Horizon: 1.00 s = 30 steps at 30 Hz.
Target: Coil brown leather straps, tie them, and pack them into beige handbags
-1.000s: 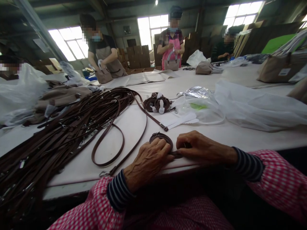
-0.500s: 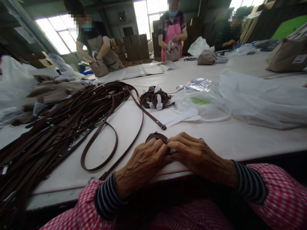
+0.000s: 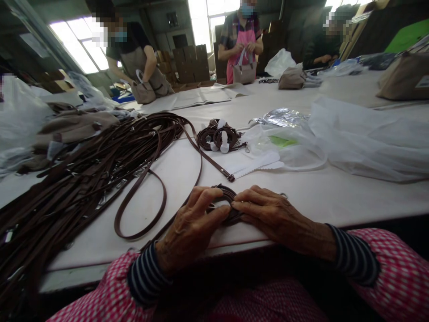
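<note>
A dark brown strap [image 3: 229, 192], wound into a coil, lies on the pale table close to its front edge. My left hand [image 3: 192, 223] grips the coil's left side, thumb and fingers curved over its rim with a gap between them. On the other side my right hand [image 3: 268, 212] closes its fingers on the coil's right rim. White shows through the coil's centre. Just beyond lies the buckled end of a loose strap [image 3: 230, 177]. A metal ring [image 3: 283, 195] peeks out behind my right knuckles.
A heap of brown straps [image 3: 83, 174] covers the left side. Tied strap coils [image 3: 219, 136], white zigzag-edged strips [image 3: 259, 165] and plastic bags [image 3: 365, 138] lie ahead. Across the table, a person in a pink apron [image 3: 247, 40] and other people handle taupe handbags [image 3: 244, 73].
My left hand has drawn back leftward and its thumb and fingers have parted, uncovering more of the coil. My right hand stays on the rim.
</note>
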{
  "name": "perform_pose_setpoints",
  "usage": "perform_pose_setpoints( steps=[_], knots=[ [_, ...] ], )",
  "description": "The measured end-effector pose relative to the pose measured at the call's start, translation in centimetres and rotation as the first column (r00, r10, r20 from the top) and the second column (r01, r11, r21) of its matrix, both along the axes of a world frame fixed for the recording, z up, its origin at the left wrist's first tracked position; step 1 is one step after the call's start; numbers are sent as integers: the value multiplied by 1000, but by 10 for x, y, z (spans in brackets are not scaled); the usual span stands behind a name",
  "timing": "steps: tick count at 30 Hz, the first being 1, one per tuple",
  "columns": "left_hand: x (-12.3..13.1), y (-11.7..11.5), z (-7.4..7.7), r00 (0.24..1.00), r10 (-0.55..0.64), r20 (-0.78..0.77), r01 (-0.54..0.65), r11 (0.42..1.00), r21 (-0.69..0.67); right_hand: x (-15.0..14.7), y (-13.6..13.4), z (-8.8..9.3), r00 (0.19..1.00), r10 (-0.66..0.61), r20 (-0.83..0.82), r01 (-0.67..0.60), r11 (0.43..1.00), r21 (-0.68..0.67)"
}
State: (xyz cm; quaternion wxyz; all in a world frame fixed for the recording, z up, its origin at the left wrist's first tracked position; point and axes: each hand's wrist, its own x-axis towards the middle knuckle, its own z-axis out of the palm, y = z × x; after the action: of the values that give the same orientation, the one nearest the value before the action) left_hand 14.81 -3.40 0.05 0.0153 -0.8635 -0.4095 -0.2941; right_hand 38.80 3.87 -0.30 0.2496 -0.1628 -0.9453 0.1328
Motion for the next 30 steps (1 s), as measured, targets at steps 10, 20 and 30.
perform_pose_setpoints(
  steps=[10,20,30],
  knots=[
    [-29,12,41,973,-30,-230,-36,960,-278,1,1,-4,1000,-3,7,3,1000,31],
    [-3,35,55,903,-207,-377,70,936,-345,1,0,-2,1000,5,19,-6,999,43],
    [-3,0,36,963,-43,-266,-24,970,-243,0,2,-7,999,-31,38,26,991,128]
  ],
)
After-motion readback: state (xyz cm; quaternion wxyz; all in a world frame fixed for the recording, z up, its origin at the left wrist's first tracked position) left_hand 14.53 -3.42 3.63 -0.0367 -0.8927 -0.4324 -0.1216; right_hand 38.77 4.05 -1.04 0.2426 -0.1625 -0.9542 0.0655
